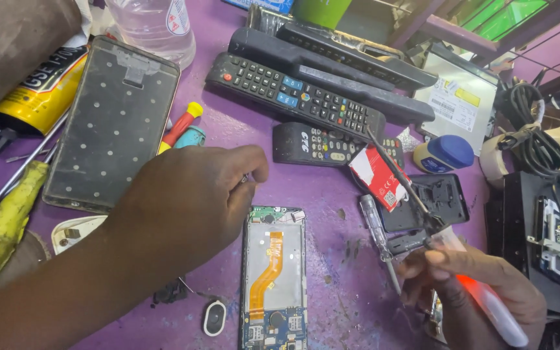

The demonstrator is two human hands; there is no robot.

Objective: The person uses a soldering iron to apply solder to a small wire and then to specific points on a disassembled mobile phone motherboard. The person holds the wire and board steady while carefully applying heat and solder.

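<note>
An opened phone (272, 279), its back removed and an orange ribbon cable (267, 275) exposed, is laid flat on the purple table (332, 194), just below the left hand (192, 204). The fingers (247, 170) of that hand are curled together above the phone's top edge, pinched narrowly; whether anything is held between them cannot be told. The phone is not touched by them. To the right, a slim tool with a translucent red and white handle (494, 304) is gripped in the right hand (474, 288), fingers closed round it, well apart from the phone. A clear-handled screwdriver (377, 236) lies between hand and phone. Remote controls (296, 97) are stacked further back.
</note>
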